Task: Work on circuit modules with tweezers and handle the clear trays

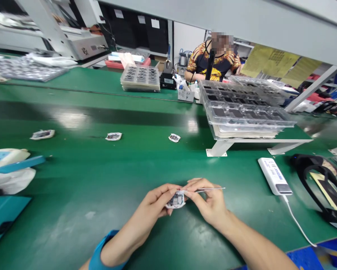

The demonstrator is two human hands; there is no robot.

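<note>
- Module (175,200), small and white-framed with its circuit board face up, was held just above the green tabletop (106,195), near the front edge.
- Left hand (154,205), with a blue cuff (101,252) at the wrist, was closed on the module's left side, fingers curled round it.
- Right hand (210,204) pinched a thin metal tool (211,189), its tip at the module's top edge and its tail pointing right.
- Three similar pieces (113,136) lay in a row farther back, well apart.
- Clear trays (241,112) were stacked on a white stand (258,143) to the right, with a white power bank (274,175) and its cable near it.
- A co-worker (213,62) sat behind the trays.
</note>
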